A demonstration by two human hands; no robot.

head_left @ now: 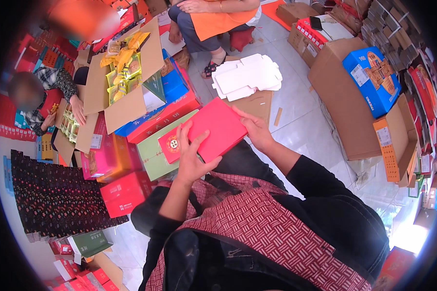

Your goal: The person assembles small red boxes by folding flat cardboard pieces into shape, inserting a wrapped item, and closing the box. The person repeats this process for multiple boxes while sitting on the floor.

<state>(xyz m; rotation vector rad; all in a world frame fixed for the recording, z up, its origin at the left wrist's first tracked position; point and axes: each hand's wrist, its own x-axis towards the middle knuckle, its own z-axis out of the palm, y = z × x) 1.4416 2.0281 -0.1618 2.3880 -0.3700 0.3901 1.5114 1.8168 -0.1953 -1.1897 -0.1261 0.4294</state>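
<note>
Above my lap I hold a red gift box (219, 127) between both hands, tilted. My left hand (193, 157) grips its left end, fingers spread over the top and thumb along the near edge. At the box's right side, my right hand (258, 131) is closed on the edge. A red panel with a round gold emblem (171, 145) shows beside my left fingers; whether it belongs to the box I cannot tell. Beneath the left end lies a flat light-green box (153, 157).
An open carton (98, 89) of yellow-wrapped packets stands at left on stacked boxes. White folded cardboard blanks (250, 75) lie ahead on a brown carton. Another person sits beyond, in an orange apron (223, 19); one works at far left. Large cartons (342, 102) and a blue box (372, 80) line the right.
</note>
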